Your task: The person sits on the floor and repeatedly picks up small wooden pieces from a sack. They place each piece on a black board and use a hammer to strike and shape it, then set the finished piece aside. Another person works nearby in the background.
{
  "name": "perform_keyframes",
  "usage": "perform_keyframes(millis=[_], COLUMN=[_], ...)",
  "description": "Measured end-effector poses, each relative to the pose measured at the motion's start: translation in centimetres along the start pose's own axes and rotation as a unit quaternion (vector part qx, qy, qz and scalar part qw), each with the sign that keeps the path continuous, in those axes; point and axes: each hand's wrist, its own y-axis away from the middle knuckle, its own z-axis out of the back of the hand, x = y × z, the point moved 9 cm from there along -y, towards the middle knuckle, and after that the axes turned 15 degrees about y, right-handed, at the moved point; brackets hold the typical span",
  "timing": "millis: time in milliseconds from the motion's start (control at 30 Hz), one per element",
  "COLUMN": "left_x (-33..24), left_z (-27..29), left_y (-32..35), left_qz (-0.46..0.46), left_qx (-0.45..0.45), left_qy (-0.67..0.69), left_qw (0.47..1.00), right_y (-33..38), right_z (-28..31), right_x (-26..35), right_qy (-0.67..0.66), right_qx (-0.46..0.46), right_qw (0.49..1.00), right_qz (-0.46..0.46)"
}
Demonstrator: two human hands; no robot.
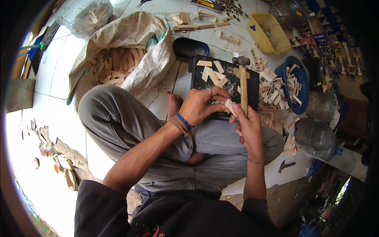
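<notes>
My left hand point(199, 106) has its thumb and fingers closed at a small pale wood piece point(230, 106), above the near edge of a black board point(199, 85). My right hand point(249, 125) is closed round the lower handle of a hammer point(243, 85), whose metal head points away from me. Its thumb and fingertip also meet the wood piece, so both hands touch it. What else the left fingers may hold is hidden. Several flat wood pieces point(213, 75) lie on the board beyond my hands, amid sawdust.
A white woven sack point(158, 59) full of wood pieces stands at left. Beyond the board sits a dark blue oval tray point(191, 47). At right are a heap of wood pieces point(272, 91), a blue basin point(306, 85), a yellow tub point(272, 23), a plastic bottle point(316, 138) and another hammer point(286, 166).
</notes>
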Motion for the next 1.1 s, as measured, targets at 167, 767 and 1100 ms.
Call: perform_keyframes(millis=[167,767,1100], left_x=[0.2,0.1,0.0], left_z=[-0.1,0.4,0.1], left_y=[0.0,0.2,0.4], left_qz=[0.017,-0.007,-0.017], left_qx=[0.007,-0.024,-0.021], left_qy=[0.007,0.002,-0.001], left_qw=[1.0,1.0,1.0], right_y=[1.1,11.1,10.4], right_z=[2.1,3.2,2.6], right_x=[0.9,1.2,0.9], right_qy=[0.126,0.392,0.419], right_qx=[-0.081,-0.175,-0.147], right_qw=[0.988,0.847,0.852], right_qz=[0.037,0.312,0.278])
